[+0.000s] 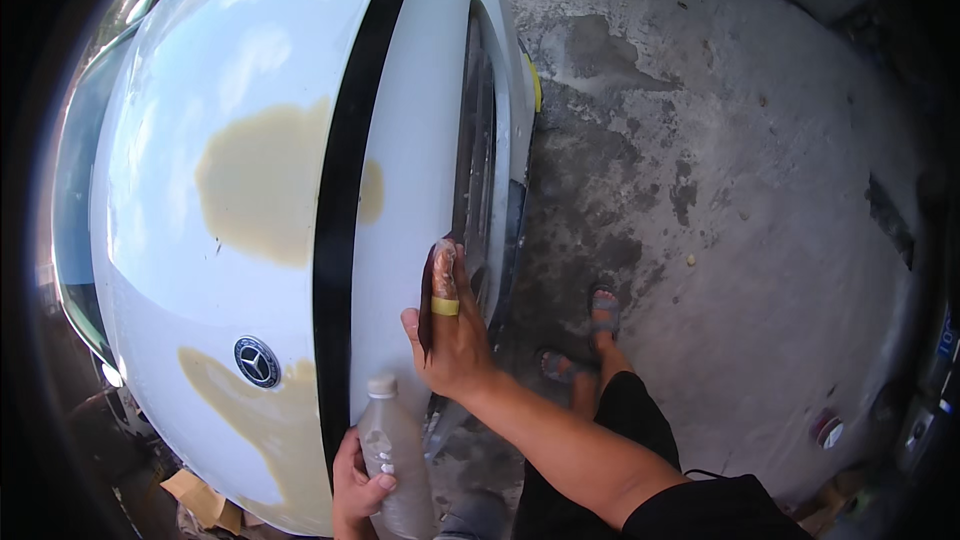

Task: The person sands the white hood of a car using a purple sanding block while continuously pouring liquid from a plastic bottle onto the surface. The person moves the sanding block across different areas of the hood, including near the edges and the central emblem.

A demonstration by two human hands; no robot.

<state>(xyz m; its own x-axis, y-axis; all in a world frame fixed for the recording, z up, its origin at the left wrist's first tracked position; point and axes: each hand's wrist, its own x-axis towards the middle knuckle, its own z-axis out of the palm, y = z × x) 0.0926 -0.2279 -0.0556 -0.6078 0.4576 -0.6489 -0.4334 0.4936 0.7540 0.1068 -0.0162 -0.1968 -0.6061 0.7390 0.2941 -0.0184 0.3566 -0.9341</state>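
My right hand (458, 345) is laid along the white bumper (405, 170) of a car. Between that hand and the panel is a dark brown sheet of sandpaper (427, 305), pressed under my fingers. One finger is wrapped in clear film with a band of yellow tape (445, 307). Lower down, my left hand (358, 488) grips a clear plastic bottle (398, 440) with a whitish cap, held upright beside the bumper. The bottle looks cloudy, and I cannot tell how full it is.
Tan filler patches (265, 185) mark the white hood (170, 270), which carries a round emblem (257, 362). A black gap (345, 140) divides hood from bumper. Sandalled feet (603, 310) stand on stained concrete (740, 240). A small round object (828, 431) lies at right; cardboard (203, 500) is lower left.
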